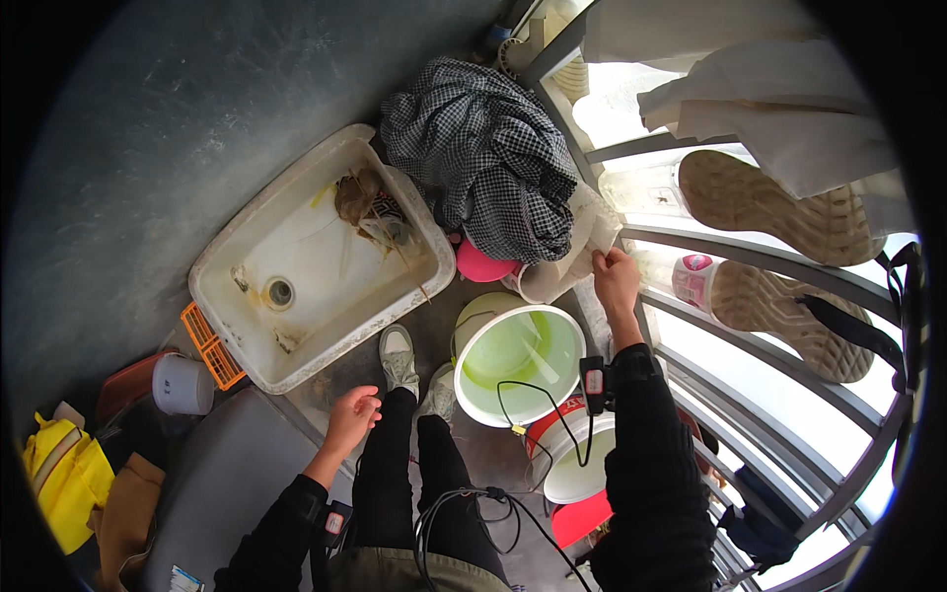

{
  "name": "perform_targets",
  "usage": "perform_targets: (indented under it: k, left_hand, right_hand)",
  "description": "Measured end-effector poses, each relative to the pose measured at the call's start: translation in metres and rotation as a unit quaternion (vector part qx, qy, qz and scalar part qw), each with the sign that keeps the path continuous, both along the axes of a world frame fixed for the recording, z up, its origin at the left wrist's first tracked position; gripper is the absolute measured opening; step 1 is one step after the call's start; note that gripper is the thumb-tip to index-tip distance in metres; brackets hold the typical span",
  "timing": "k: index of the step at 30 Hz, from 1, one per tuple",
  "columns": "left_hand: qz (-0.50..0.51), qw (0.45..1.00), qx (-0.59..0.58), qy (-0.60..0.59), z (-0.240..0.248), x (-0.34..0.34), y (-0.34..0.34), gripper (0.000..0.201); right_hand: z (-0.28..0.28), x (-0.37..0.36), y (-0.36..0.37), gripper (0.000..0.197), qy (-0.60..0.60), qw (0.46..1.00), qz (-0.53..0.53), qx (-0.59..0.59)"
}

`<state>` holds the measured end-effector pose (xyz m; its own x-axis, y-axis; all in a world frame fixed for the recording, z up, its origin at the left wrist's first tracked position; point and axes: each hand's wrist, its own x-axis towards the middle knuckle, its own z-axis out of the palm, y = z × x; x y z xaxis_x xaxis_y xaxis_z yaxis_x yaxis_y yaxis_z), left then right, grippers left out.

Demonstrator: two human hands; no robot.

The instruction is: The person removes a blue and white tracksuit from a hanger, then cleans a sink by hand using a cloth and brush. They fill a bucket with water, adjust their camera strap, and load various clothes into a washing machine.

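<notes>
Black cables (493,492) loop before you at the frame's bottom centre; your left hand (352,419), lower left of centre, is empty, its fingers loosely curled; your right hand (619,284), right of centre, has its fingers pinched on the off-white sheet (594,214), beside the black-and-white checked cloth (483,148) at upper centre

Wrinkled matt sheet (593,219), rumpled checked cloth (483,148), smooth glossy plastic bucket (480,380)
</notes>
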<state>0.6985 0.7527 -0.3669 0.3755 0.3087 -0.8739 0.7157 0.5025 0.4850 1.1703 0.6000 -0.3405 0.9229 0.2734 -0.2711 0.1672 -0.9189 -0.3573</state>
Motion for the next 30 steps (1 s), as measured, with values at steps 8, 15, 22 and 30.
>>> perform_targets:
  k: [8,15,22,30]
  left_hand:
    - [-0.017,1.0,-0.011,-0.022,0.014,0.026,0.011,0.027]
    - [-0.039,0.997,0.002,-0.062,0.03,0.061,0.018,0.025]
    - [-0.106,0.952,0.104,-0.269,0.133,0.125,-0.01,0.013]
    - [-0.123,0.887,0.205,-0.395,0.244,0.136,-0.033,0.062]
  right_hand:
    - [0.102,-0.019,-0.023,0.018,-0.038,0.998,0.048,0.019]
    - [0.19,-0.047,-0.052,0.012,-0.126,0.987,0.097,-0.033]
    - [0.307,-0.129,-0.063,0.014,0.053,0.997,-0.023,0.051]
    - [0.284,-0.213,-0.058,0.025,0.429,0.829,-0.072,0.353]
